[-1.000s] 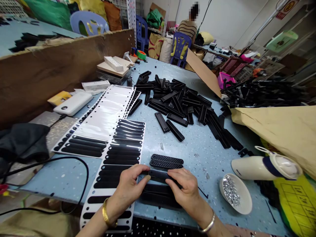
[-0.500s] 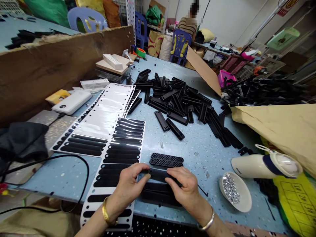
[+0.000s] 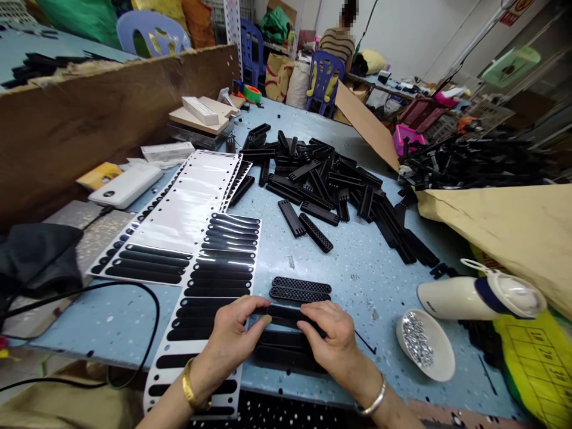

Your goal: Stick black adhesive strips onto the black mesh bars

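Between my two hands is a narrow black strip point(image 3: 285, 314), held level just above the table. My left hand point(image 3: 239, 326) pinches its left end with thumb and forefinger. At the other end, my right hand point(image 3: 329, 333) grips it the same way, its fingers covering that end. Just beyond lie two black textured bars point(image 3: 300, 289) side by side. Below the strip, flat black bars point(image 3: 286, 351) rest near the table edge, partly hidden by my right hand. Left of my hands, a white sheet of black stickers point(image 3: 221, 274) runs toward the table edge.
A heap of black plastic pieces point(image 3: 313, 179) spreads across the table's back. To the right are a bowl of small silvery parts point(image 3: 417, 339) and a white bottle point(image 3: 460, 296). A wooden board point(image 3: 111, 107) borders the left. A person point(image 3: 337, 44) sits far back.
The view has shifted very slightly. Both hands keep the same pinch on the black strip, and nothing on the table has visibly moved.
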Motion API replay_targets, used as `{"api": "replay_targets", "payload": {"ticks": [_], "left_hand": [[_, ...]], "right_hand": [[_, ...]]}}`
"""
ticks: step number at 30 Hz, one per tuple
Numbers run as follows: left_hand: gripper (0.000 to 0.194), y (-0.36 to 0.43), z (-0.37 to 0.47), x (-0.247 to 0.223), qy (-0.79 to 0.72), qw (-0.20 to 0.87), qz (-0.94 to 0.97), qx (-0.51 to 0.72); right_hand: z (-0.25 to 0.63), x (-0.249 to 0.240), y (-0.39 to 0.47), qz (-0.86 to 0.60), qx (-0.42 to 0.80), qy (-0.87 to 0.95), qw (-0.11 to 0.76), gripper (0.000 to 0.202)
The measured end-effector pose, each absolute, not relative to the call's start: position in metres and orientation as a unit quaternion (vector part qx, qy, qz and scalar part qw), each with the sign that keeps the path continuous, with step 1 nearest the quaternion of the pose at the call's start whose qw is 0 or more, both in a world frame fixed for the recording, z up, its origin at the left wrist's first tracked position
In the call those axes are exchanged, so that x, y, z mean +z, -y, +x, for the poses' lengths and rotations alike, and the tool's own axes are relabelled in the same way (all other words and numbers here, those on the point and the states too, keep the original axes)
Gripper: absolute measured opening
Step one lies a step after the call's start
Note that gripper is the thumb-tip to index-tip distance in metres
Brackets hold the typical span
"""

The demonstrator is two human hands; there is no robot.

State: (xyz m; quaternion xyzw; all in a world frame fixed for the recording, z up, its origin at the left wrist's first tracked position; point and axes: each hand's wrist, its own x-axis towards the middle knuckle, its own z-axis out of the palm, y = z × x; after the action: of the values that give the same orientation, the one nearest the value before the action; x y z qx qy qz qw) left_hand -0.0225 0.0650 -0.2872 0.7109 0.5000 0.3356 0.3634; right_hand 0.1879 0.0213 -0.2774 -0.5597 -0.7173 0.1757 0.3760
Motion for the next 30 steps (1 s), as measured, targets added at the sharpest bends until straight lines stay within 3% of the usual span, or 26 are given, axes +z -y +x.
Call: {"api": "replay_targets", "payload": {"ticks": [14, 20, 30], "left_hand": [[0.017, -0.066, -0.025, -0.291, -0.43, 0.32, 0.757, 0.374], [0.017, -0.065, -0.029, -0.303, -0.387, 0.248, 0.797, 0.393], [0.016, -0.067, -0.03, -0.305, -0.386, 0.227, 0.807, 0.385]], "right_hand": [[0.188, -0.278, -0.021, -0.559, 0.19, 0.714, 0.377, 0.015], [0.199, -0.284, -0.019, -0.555, 0.232, 0.68, 0.419, 0.016], [0.208, -0.287, -0.014, -0.537, 0.294, 0.662, 0.432, 0.022]]}}
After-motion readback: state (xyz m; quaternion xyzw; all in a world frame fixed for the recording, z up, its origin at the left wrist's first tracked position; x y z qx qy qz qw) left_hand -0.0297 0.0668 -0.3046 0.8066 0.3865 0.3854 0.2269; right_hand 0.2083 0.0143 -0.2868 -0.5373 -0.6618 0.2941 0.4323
